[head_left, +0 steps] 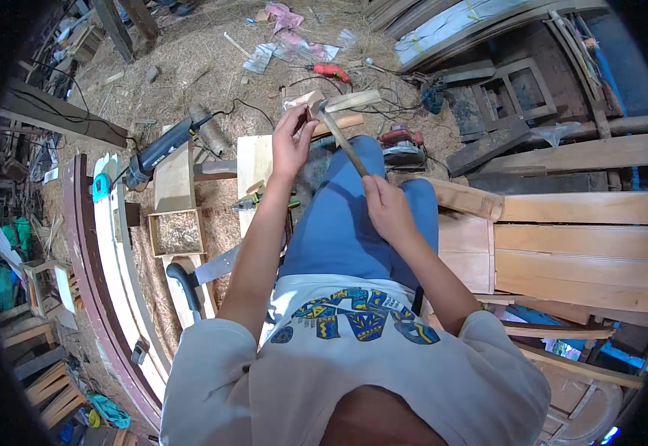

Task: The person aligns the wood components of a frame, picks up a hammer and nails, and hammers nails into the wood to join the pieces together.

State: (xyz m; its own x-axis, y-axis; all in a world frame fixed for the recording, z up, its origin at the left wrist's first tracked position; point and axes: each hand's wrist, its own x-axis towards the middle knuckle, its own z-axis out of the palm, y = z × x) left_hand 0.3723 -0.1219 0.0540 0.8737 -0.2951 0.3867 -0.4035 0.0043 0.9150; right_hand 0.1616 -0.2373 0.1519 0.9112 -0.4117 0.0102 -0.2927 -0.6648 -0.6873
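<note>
Nearest the head camera is your pale grey T-shirt with a blue and yellow printed pattern (pixel 354 320); below it your blue trousers (pixel 339 223) run away from you toward a floor strewn with sawdust and shavings.

Your right hand (pixel 387 208) rests over your right thigh, fingers wrapped tight around the lower end of a long wooden hammer handle (pixel 342 145). The handle slants up and to the left, and its metal hammer head (pixel 318 108) sits just beside your left hand.

Your left hand (pixel 290 145) is stretched forward at the end of a straight arm, with thumb and fingers pinched on a small dark piece (pixel 303 119) that is too small to identify. It is held at the top edge of a pale upright wooden board (pixel 253 167), in front of your knees. A light wooden block (pixel 354 99) lies just beyond the hammer head, touching or nearly touching it; which, you cannot tell.

To your left, a grey and black power tool with a cord (pixel 162 149) rests on top of a small open wooden box (pixel 177 230) holding shavings. Farther left a long curved white and dark red wooden frame (pixel 108 282) sweeps along the floor. A black-handled handsaw (pixel 198 275) lies beside your left leg.

To your right, a stack of pale planed wooden planks (pixel 577 253) lies flat. Beyond your knees a red power drill (pixel 330 71) and another red and grey power tool (pixel 402 141) lie on the floor, with dark wooden frames (pixel 517 93) at the upper right.
</note>
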